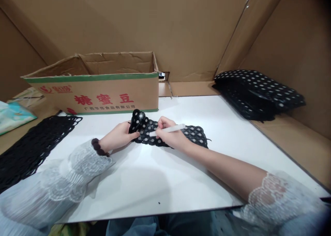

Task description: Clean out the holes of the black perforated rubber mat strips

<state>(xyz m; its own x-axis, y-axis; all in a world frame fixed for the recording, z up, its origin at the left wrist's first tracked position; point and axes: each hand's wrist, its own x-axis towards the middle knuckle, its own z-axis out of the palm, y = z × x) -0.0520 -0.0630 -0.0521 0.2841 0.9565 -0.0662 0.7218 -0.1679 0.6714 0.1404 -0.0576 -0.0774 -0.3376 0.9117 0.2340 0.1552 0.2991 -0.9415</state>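
A strip of black fabric with pale round dots (195, 134) lies across the white tabletop in front of me. At its left end my left hand (121, 135) grips the fabric, thumb on top, where the end is folded up. My right hand (169, 134) is closed around a white pen (174, 128), held in a writing grip. The pen's tip points left and down at the dots, close to my left thumb; whether it touches the fabric I cannot tell. Part of the strip is hidden under my right hand.
Behind stands an open cardboard box (103, 91) with red lettering. A pile of black dotted fabric (258, 92) lies at the back right. To the left are black openwork fabric (38, 143) and a blue-white packet (15, 115). Cardboard walls (181, 29) surround the white table (124, 191).
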